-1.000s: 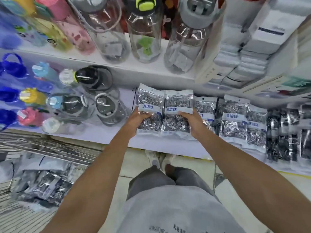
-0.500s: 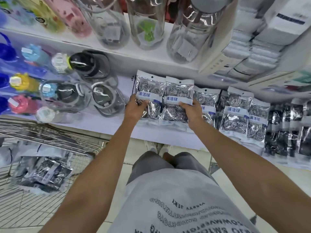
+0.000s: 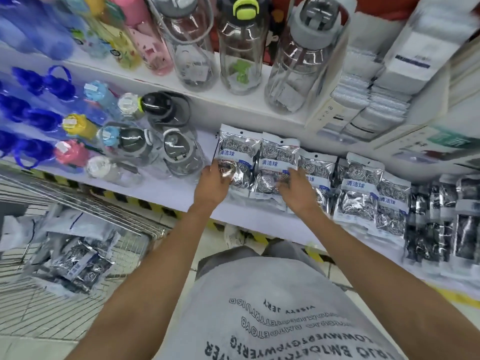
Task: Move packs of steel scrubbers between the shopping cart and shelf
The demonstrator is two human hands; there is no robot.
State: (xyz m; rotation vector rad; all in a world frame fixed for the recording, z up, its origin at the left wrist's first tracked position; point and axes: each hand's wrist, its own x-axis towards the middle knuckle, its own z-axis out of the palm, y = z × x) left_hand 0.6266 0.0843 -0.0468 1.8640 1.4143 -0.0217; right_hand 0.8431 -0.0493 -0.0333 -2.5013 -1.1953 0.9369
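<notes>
1. The white shelf [image 3: 181,201] carries the stock in rows at reach height. Its bare strip to the left of the scrubber row looks like the room left for more packs.
2. The shopping cart [image 3: 104,211] stands just to the person's left, close to the shelf edge, so a pack can pass between the two with one swing of the arm. A few steel scrubber packs [image 3: 78,266] lie loose and overlapping on its wire floor.
3. The drinking bottles [image 3: 166,141] lie on their sides just left of the scrubber row, which marks where that row has to end.
4. Two front packs of steel scrubbers [image 3: 259,162] lie side by side on the shelf, labels up and touching, overlapping the further packs [image 3: 363,188] to the right like tiles, probably so each label reads from the aisle.
5. The left hand [image 3: 211,185] rests on the left pack's lower part, its fingers curled round the edge, gripping it.
6. The right hand [image 3: 296,193] lies over the right pack's lower edge. Its fingers bend onto the foil, seemingly holding it, though blur hides the exact grip. I judge both hands are squaring the pair into line.
</notes>
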